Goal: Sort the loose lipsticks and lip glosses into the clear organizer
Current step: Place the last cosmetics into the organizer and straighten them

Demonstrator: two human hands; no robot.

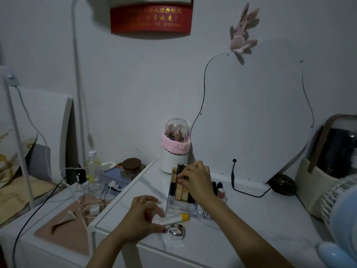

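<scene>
Nearest, on the white table [241,235]: shiny silver case [176,230], touching the left hand [142,213]. Left hand's fingers curled loosely, maybe just touching a white tube with a yellow cap [172,219]; hard to tell in the dim light. Just behind, clear organizer [182,207] with gold lipsticks [182,187] standing up inside. Right hand [195,178] over them, pinching one top. Farther back, wavy mirror [251,120].

one head-worn wide-angle view, looking forward and slightly down from the near edge of the desk [251,219] toward the wall [135,84] behind its far edge, close above the desktop.
</scene>
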